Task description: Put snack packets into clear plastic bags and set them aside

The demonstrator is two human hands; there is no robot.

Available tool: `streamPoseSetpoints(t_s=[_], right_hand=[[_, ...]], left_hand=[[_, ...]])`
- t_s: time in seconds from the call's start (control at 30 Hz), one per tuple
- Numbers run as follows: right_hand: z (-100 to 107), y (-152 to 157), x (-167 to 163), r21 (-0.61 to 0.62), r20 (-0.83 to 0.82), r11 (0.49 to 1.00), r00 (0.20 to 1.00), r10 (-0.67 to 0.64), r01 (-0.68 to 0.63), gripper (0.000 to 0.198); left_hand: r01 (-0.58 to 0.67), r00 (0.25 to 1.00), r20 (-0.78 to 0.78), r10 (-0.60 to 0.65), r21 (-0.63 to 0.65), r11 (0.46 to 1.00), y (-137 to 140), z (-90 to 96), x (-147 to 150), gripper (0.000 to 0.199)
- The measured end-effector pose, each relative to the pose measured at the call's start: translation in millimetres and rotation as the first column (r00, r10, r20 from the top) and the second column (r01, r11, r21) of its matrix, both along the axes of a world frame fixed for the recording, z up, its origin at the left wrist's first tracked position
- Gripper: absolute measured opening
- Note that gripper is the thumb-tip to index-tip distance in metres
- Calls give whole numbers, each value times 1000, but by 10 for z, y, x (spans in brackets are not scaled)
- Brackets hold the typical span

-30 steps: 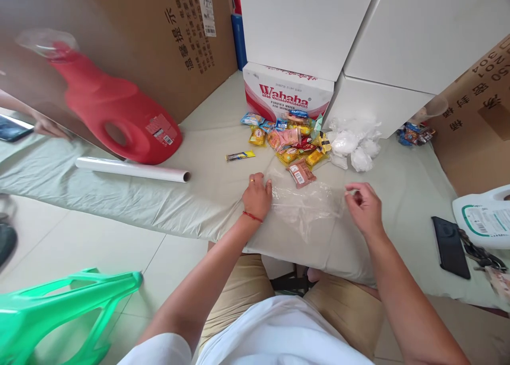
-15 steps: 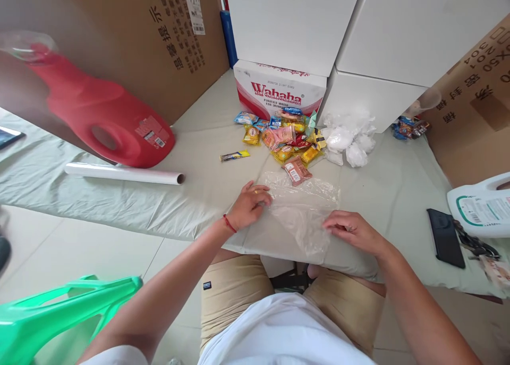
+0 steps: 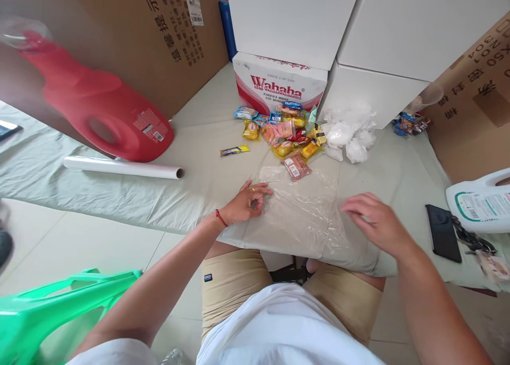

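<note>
A thin clear plastic sheet (image 3: 303, 208) lies spread and wrinkled on the cloth in front of me. My left hand (image 3: 244, 204) rests at its left edge, index finger stretched out onto the plastic, the other fingers loosely bent. Just off the right edge hovers my right hand (image 3: 374, 220), slightly blurred, with its fingers extended and nothing visible in them. A brown-pink snack packet (image 3: 297, 166) lies at the sheet's far edge. Behind it sits a pile of wrapped snacks (image 3: 283, 134), with crumpled clear plastic (image 3: 348, 134) to its right.
A white roll (image 3: 123, 166) and a red jug (image 3: 107, 110) lie to the left. A slim yellow packet (image 3: 234, 151) lies nearer. At the back stands a Wahaha carton (image 3: 281, 83). A black phone (image 3: 443, 232), keys and a white bottle (image 3: 482, 200) are on the right.
My right hand has moved right and slightly away from the plastic. The sheet now lies flatter and wider, its near right part unfolded. My left hand has shifted slightly left.
</note>
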State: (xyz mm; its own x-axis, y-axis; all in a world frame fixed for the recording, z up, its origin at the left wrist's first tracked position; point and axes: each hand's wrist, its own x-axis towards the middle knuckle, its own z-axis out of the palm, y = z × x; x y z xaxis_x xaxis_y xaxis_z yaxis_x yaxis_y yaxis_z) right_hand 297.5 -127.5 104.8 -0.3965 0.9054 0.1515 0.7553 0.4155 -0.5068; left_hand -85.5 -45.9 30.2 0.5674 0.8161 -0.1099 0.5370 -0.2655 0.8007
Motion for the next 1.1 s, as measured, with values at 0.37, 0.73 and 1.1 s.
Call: streamPoseSetpoints(t_s=[0.37, 0.73, 1.1], right_hand=[[-870, -271, -1846, -42, 167, 939, 924, 344, -342, 60], [-948, -490, -2304, -86, 127, 988, 983, 135, -125, 44], [-730, -357, -1757, 91, -147, 996, 989, -10, 24, 38]], left_hand=[[-106, 990, 100, 103, 21, 994, 55, -27, -47, 11], [-303, 925, -72, 374, 456, 837, -276, 100, 647, 38], [-339, 846, -201, 495, 515, 788, 133, -362, 800, 35]])
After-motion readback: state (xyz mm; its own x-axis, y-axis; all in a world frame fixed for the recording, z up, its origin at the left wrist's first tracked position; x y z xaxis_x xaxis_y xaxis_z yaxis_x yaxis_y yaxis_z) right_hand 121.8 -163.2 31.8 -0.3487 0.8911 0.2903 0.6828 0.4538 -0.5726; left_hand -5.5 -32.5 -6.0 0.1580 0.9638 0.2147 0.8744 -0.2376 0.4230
